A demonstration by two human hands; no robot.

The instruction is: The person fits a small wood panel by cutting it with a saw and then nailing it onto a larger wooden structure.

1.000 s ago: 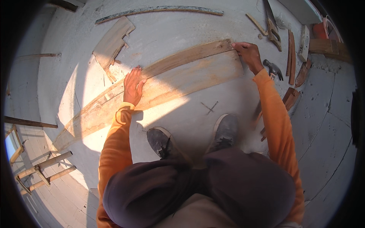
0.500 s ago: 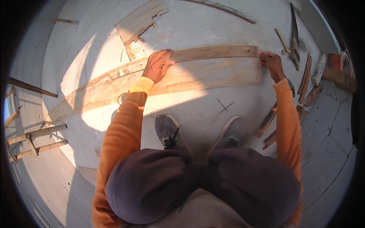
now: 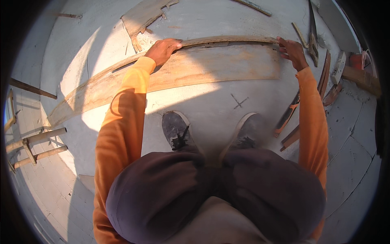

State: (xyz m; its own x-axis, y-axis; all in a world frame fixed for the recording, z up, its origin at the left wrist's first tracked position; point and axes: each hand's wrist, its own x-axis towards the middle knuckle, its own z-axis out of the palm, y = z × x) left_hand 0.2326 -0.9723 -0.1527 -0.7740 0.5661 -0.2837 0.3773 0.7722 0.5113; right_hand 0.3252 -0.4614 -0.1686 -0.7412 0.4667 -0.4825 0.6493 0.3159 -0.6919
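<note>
I have the left hand point(image 3: 163, 51) and right hand point(image 3: 291, 52) both gripping the strip point(image 3: 229, 39), tilted up along the far edge of the board point(image 3: 215, 64); I can't see the left fingertips behind it, and the left sleeve point(image 3: 132, 91) covers part of the board. What looks like a red tub point(image 3: 356, 62) sits near the dark right rim, its contents too small to tell. The right sleeve point(image 3: 313, 118) partly hides offcuts point(image 3: 291, 138), and a saw point(image 3: 313, 38) lies beyond the right hand.

Down we look from my head, one wide fisheye, my knees point(image 3: 156, 185) close below, the floor point(image 3: 205, 105) further off.
</note>
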